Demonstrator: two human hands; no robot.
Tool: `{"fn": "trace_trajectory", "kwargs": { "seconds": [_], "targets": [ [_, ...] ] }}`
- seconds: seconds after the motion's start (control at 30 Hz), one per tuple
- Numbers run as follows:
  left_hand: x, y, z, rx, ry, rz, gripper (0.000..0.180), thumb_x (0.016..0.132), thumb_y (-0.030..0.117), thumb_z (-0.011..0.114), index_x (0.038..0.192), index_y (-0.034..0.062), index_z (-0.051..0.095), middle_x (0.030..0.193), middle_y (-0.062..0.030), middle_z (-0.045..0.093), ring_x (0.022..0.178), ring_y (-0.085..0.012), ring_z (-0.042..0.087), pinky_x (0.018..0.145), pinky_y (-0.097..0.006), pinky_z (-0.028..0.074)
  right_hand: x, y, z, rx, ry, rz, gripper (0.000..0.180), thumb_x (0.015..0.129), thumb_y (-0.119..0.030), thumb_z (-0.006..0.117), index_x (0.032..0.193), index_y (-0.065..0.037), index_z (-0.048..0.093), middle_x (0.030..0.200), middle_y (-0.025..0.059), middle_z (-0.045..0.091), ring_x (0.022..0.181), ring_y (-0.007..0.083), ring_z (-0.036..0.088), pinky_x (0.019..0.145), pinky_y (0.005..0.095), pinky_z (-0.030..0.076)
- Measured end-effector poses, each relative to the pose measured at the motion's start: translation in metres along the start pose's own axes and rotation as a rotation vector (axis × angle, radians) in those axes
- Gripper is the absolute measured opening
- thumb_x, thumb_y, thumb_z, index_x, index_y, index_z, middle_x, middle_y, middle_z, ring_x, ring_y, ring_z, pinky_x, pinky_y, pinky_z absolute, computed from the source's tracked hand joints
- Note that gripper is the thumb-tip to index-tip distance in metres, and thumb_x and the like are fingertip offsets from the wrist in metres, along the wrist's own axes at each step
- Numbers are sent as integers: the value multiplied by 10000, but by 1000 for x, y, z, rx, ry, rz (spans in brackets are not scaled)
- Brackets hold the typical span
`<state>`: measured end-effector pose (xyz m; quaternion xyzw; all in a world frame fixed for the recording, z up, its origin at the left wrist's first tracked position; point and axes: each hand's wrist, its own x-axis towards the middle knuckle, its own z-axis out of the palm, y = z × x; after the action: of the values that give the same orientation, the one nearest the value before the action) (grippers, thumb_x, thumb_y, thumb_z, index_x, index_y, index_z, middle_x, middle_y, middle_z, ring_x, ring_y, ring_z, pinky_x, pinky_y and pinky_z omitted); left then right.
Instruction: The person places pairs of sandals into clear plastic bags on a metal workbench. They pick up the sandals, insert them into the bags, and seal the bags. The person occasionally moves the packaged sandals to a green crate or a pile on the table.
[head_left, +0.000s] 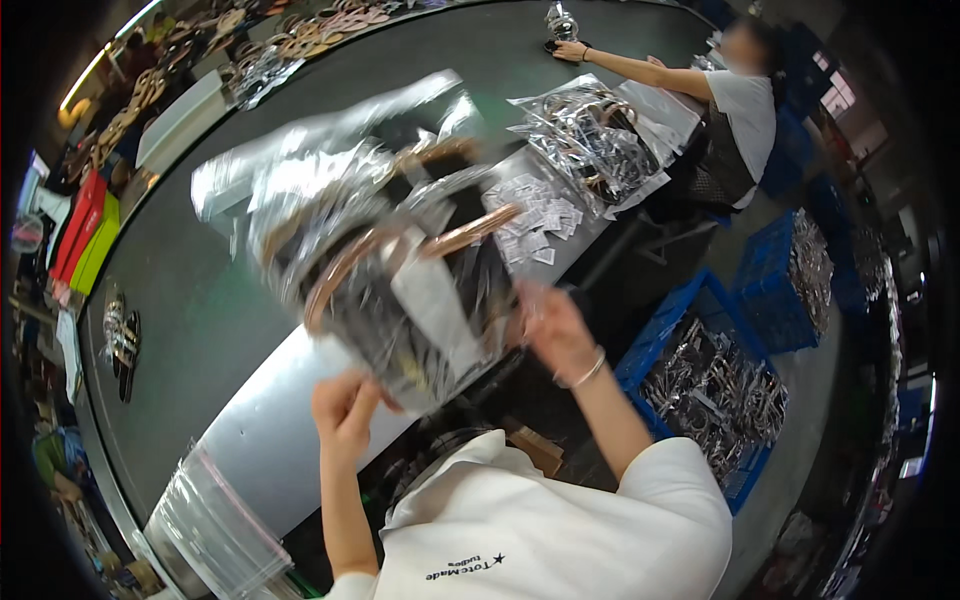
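Held up over the grey table edge (270,420) — a bagged sandal bundle (390,270), blurred, lifted probably to keep the loose plastic together. Left hand (345,405) gripped its lower corner, right hand (555,330) clasped the right side. Long axis slanted — upper left to lower right.

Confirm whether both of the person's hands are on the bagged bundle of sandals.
Yes: the left hand grips the bundle of bagged sandals at its lower edge, and the right hand holds its right side.
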<state>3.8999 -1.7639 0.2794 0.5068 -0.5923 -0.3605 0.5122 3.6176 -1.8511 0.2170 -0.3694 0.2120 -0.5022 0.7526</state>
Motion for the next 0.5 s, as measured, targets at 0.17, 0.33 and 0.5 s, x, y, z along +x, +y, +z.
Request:
{"fn": "trace_trajectory", "kwargs": {
  "seconds": [0.17, 0.33, 0.5],
  "targets": [
    [93, 77, 15, 65, -41, 193, 176, 669, 88, 758, 750, 17, 618, 574, 25, 537, 452, -63, 395, 423, -235, 298, 38, -137, 38, -1142, 229, -1093, 835, 618, -436, 809, 1282, -65, 465, 1455, 147, 243, 1365, 276, 208, 1103, 440, 148],
    [124, 120, 30, 591, -372, 616, 343, 601, 163, 804, 855, 13, 629, 800, -81, 618, 669, -200, 552, 587, -305, 418, 24, -163, 106, -1998, -24, -841, 546, 654, -469, 745, 1090, -160, 629, 1146, 113, 569, 1154, 310, 483, 1054, 439, 259],
    [129, 133, 9, 661, 75, 717, 581, 711, 275, 757, 1163, -15, 537, 1181, -191, 542, 1083, -301, 537, 939, -410, 403, 93, -188, 40, -1366, 97, -493, 298, 692, -192, 796, 905, -50, 644, 841, 40, 639, 795, 128, 615, 699, 273, 490]
  ]
}}
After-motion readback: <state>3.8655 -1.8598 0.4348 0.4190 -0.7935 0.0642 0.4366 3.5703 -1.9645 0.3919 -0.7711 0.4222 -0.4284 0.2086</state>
